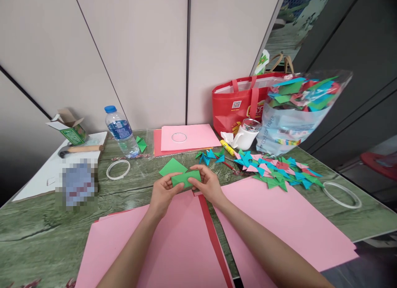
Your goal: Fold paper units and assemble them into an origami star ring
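Between my two hands is a green sheet of paper (181, 180), folded into a narrow rectangle and lifted just above the pink sheets. My left hand (164, 193) pinches its left end, thumb in front and fingers behind. At the other end my right hand (209, 184) grips it the same way, with the thumb pressed on its face. Just behind lies a flat green paper square (172, 166). Large pink sheets (161, 238) are spread under my forearms, a red edge showing. More pink sheets (279, 222) lie to the right.
Folded paper pieces (273, 170) are heaped at right, near a glue stick (228, 147), white mug (247, 135), red bag (225, 108) and plastic bag of folded paper (288, 126). Tape rings (343, 195) lie about. A water bottle (120, 130) and hammer (83, 148) are at left.
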`<state>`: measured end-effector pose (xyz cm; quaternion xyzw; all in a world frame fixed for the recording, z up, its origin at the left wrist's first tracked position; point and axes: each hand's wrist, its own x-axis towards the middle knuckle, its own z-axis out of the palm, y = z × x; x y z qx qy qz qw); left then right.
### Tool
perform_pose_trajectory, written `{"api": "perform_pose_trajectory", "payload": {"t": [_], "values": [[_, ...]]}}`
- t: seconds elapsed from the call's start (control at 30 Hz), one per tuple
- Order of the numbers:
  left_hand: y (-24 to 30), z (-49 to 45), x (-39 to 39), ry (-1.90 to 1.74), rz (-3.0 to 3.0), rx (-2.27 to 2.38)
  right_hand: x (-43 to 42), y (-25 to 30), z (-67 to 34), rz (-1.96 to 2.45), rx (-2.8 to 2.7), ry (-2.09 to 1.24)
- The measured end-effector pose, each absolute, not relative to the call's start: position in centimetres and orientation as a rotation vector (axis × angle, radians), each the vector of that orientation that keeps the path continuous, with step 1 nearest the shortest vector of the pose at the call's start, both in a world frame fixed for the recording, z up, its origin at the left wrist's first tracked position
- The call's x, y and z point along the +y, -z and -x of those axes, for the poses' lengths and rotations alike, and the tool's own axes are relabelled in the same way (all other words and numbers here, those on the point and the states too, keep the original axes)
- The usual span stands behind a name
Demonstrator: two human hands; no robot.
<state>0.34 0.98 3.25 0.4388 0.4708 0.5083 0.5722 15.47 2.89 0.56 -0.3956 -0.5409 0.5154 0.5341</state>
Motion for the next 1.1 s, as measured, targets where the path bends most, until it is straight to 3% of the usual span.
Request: {"api": "perform_pose_trajectory", "payload": {"t": [1.1], "values": [[-3.26, -0.48, 0.95, -1.215, -1.083, 1.121, 2.88, -0.32, -15.38, 0.982, -1.259, -1.218]]}}
